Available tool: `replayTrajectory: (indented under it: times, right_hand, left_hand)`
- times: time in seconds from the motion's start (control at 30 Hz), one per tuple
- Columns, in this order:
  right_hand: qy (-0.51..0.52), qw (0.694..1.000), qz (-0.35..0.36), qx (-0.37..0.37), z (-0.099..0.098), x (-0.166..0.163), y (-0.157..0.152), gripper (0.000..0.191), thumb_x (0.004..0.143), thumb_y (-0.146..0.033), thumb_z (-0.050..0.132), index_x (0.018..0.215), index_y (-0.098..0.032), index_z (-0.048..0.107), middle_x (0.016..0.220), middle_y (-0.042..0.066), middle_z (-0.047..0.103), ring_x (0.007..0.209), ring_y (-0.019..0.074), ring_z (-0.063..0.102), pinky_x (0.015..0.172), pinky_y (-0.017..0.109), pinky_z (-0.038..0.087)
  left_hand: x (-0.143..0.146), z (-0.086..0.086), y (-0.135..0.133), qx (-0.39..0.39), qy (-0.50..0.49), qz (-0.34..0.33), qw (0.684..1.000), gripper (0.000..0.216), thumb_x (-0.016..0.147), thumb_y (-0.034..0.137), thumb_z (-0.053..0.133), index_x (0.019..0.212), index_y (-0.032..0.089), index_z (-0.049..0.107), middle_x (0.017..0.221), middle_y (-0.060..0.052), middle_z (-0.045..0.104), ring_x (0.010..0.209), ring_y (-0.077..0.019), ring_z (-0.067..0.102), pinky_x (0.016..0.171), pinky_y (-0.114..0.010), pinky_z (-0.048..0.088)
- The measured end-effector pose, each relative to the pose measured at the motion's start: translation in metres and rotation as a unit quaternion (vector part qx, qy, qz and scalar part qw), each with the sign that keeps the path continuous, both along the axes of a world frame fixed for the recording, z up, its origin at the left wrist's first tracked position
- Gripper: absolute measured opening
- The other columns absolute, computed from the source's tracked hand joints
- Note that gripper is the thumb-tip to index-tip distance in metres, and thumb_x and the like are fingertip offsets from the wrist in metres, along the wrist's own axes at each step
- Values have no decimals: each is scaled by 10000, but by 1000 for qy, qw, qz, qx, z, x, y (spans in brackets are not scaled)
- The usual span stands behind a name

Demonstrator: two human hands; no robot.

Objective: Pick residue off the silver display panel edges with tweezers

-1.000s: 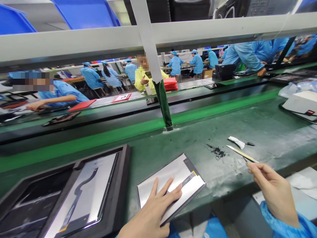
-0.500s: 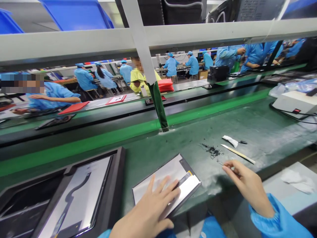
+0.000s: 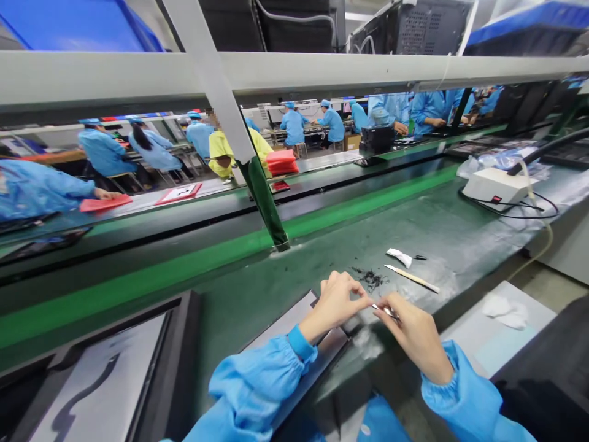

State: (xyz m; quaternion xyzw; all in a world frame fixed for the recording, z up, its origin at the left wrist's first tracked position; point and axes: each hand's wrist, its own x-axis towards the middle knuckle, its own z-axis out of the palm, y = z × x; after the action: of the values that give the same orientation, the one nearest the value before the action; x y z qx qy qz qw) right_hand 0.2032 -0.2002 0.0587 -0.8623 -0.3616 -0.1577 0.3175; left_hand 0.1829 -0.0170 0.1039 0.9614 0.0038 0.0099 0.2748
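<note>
My right hand [image 3: 411, 334] is closed around slim metal tweezers [image 3: 387, 312], their tip pointing left. At that tip my left hand [image 3: 338, 305] pinches with thumb and forefinger; whatever is between them is too small to make out. Beneath my left wrist and sleeve lies a flat display panel [image 3: 332, 345], silvery with a dark edge, mostly covered by the arm. Just beyond the fingertips are loose black scraps [image 3: 372, 279]. A pale pointed stick [image 3: 413, 279] rests to their right, beside a white wrapped piece [image 3: 400, 256] with a black end.
A dark foam tray [image 3: 186, 344] at lower left holds another display panel [image 3: 105, 380]. A green-wrapped post [image 3: 265, 205] rises from the bench. At right stands a white box device [image 3: 494, 189] with cables. Co-workers in blue sit across the line.
My left hand has lifted off the display panel and moved right to meet the tweezers' tip. The right hand keeps hold of the tweezers. The view has swung to the right.
</note>
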Motion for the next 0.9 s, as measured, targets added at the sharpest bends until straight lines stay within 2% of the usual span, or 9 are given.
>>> replayTrajectory:
  times: [0.2, 0.33, 0.43, 0.57, 0.63, 0.7, 0.77, 0.83, 0.9]
  right_hand:
    - [41, 998, -37, 27, -7, -2, -5, 418, 1042, -497, 267, 879, -256, 567, 760, 5, 732, 619, 165, 719, 529, 239, 476]
    - [90, 989, -105, 50, -14, -10, -22, 414, 998, -574, 315, 849, -269, 551, 696, 3, 731, 569, 197, 717, 492, 261, 487]
    - [138, 979, -131, 75, -20, -24, -34, 381, 973, -583, 380, 857, -269, 562, 668, -9, 716, 528, 189, 697, 487, 252, 505]
    - [171, 974, -109, 102, -30, -47, -38, 373, 980, -553, 398, 854, -262, 595, 689, -12, 712, 547, 168, 695, 522, 226, 529]
    - [187, 972, -99, 106, -34, -59, -36, 356, 985, -530, 409, 865, -260, 607, 715, -7, 721, 588, 169, 709, 536, 217, 537]
    - [206, 969, -86, 101, -37, -68, -34, 329, 990, -508, 420, 898, -256, 611, 659, -16, 699, 540, 165, 688, 519, 214, 536]
    - [226, 968, -57, 91, -39, -76, -30, 304, 1000, -485, 422, 946, -251, 609, 572, -38, 649, 452, 154, 641, 488, 211, 528]
    - [239, 967, -23, 82, -39, -83, -26, 283, 1011, -458, 415, 989, -248, 603, 529, -53, 615, 412, 148, 615, 477, 207, 523]
    - [237, 969, 6, 73, -38, -90, -21, 254, 1021, -426, 412, 1010, -248, 594, 552, -47, 633, 428, 148, 630, 494, 203, 528]
  left_hand:
    - [15, -12, 2, 2, -26, 38, 999, 156, 926, 271, 610, 819, 220, 711, 933, -32, 675, 997, -233, 570, 866, -378, 441]
    - [30, -11, 6, 36, -55, 79, 995, 235, 998, 250, 477, 910, 200, 690, 1031, -80, 654, 1068, -269, 536, 889, -445, 421]
    - [41, -8, 1, 63, -60, 34, 996, 188, 992, 271, 527, 923, 203, 687, 1023, -62, 670, 1100, -268, 545, 945, -494, 408]
    - [48, -9, -8, 96, -47, -61, 992, 205, 951, 328, 629, 1070, 162, 654, 1151, -66, 652, 1086, -242, 614, 980, -494, 454]
    - [48, -9, -6, 109, -44, -90, 989, 230, 946, 261, 629, 1156, 168, 629, 1184, -75, 657, 1149, -252, 600, 1022, -498, 422]
    - [45, -6, 0, 116, -42, -111, 986, 373, 914, 158, 627, 1280, 193, 567, 1200, -78, 673, 1226, -254, 566, 1056, -472, 377]
    - [39, 1, 8, 121, -41, -120, 984, 510, 895, 142, 626, 1377, 225, 483, 1235, -76, 676, 1234, -241, 573, 1043, -425, 380]
    - [30, 11, 18, 126, -38, -122, 984, 423, 918, 208, 617, 1329, 248, 523, 1199, -49, 703, 1149, -222, 635, 1001, -388, 412]
    - [17, 24, 26, 140, -36, -116, 983, 191, 950, 241, 582, 1133, 238, 637, 1063, -27, 746, 1042, -215, 681, 995, -392, 414]
